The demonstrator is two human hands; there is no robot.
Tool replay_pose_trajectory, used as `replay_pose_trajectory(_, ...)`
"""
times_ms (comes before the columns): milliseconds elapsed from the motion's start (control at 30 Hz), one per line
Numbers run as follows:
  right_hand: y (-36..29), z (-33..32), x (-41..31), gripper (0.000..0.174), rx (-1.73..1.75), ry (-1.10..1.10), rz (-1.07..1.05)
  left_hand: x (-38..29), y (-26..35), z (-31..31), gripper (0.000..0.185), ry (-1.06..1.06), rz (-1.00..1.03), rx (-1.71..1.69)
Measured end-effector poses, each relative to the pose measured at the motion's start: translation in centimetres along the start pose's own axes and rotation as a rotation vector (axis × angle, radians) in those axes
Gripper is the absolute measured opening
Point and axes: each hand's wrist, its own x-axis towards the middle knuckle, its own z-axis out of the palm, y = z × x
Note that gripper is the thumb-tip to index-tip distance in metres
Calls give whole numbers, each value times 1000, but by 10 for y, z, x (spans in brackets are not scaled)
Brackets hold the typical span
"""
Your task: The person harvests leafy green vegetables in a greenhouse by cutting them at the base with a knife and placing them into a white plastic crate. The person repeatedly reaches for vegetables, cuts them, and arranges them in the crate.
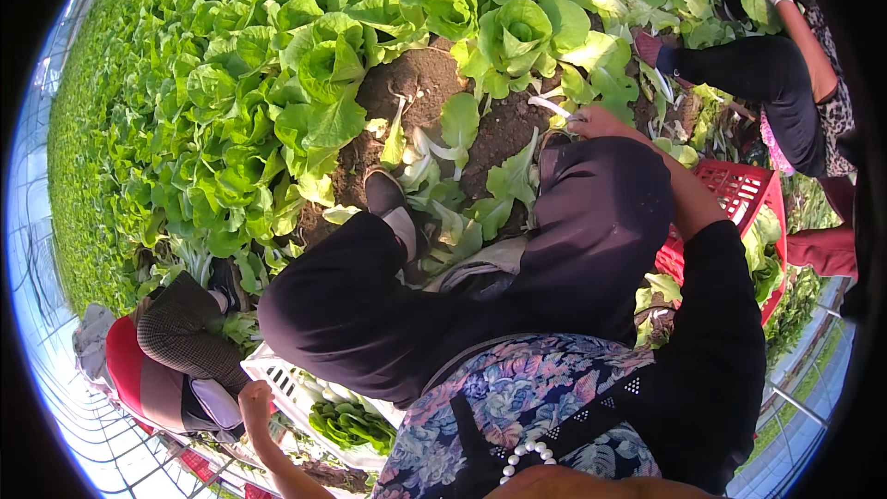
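Note:
My right hand (597,123) is closed beside my right knee, low over the soil. A narrow pale object (551,108) sticks out of it to the left; whether it is a knife blade or a leaf stalk is unclear. Just beyond stands a leafy green head (518,34), like Chinese cabbage, rooted in the bed. My left hand (256,396) is curled at the corner of a white plastic crate (283,375) by my left hip. Whether its fingers grip the rim cannot be made out. Green heads with white stalks (352,424) lie in that crate.
Cut leaves (450,232) litter the soil between my shoes. A red crate (738,184) holding greens stands at my right. One co-worker (748,76) with a white glove crouches at upper right; another person (166,367) sits at lower left. Dense rows of greens (208,97) fill the upper left.

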Motion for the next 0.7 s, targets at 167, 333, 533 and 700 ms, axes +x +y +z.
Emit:
replay_pose_trajectory(167, 55, 73, -6, 26, 808, 307, 299, 34, 290, 21, 20, 86, 641, 133)
replay_pose_trajectory(333, 44, 76, 20, 23, 1169, 504, 369, 29, 508, 187, 21, -70, 1198, 455)
replay_pose_trajectory(533, 74, 79, 56, 21, 1330, 632, 274, -20, 621, 458, 25, -677, 1857, 666)
replay_pose_trajectory(700, 78, 99, 92, 20, 758, 1168, -92, -54, 663, 600, 24, -715, 2105, 1112)
